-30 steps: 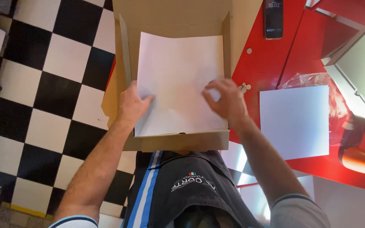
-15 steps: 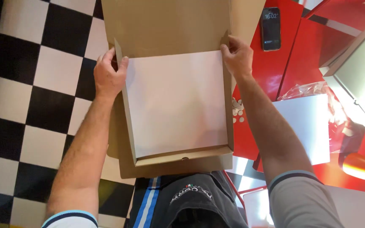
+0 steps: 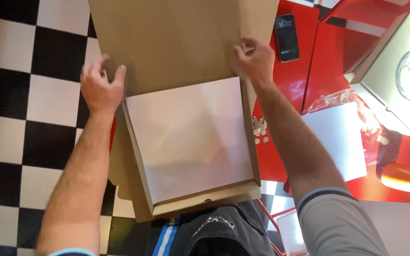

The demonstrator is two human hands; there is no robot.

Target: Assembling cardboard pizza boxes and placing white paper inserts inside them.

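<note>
A floor (image 3: 29, 99) of black and white checkered tiles is seen on the left. A glossy red worktop (image 3: 321, 61) is set on the right, where bright light is reflected.

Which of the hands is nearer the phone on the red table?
The right hand: it grips the far right corner of the open cardboard box, just beside the phone. The left hand is across the box at its left edge.
</note>
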